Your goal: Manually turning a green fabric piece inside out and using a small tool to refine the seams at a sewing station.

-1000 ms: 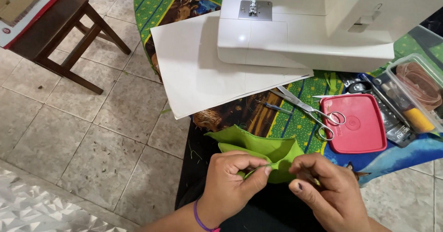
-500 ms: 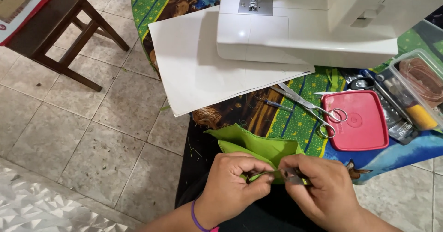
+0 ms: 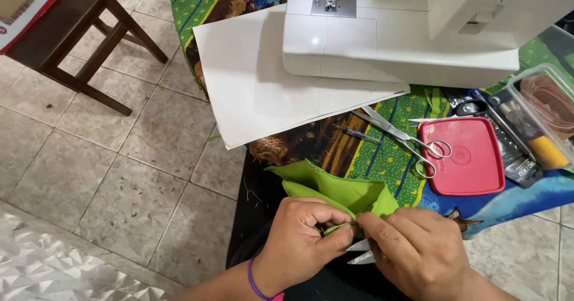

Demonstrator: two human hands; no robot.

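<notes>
In the head view, low in the middle of the frame, the left hand point(image 3: 299, 241) pinches the near edge of a folded piece of green cloth point(image 3: 335, 190) between thumb and forefinger, its grip closed tight on the fabric. The right hand point(image 3: 418, 253) is curled shut around small snips point(image 3: 362, 253), whose pale metal tips poke out toward the pinched edge. The cloth lies at the near edge of the surface point(image 3: 526, 196), partly hanging toward the lap; it looks light, soft and floppy, likely to slump unless held taut, so the stitched, folded edge seems the best place to hold it. Just above it a patterned tablecloth in green, brown and blue covers the surface. To the right lie shiny steel scissors point(image 3: 406, 139), partly over a flat red plastic lid point(image 3: 466, 163), and a clear plastic box point(image 3: 538, 115) of sewing bits. A smooth white sewing machine point(image 3: 406, 32) fills the top, standing on a large white sheet point(image 3: 257, 91). A dark wooden stool point(image 3: 72, 32) stands on the tiled floor point(image 3: 119, 181) at upper left.
</notes>
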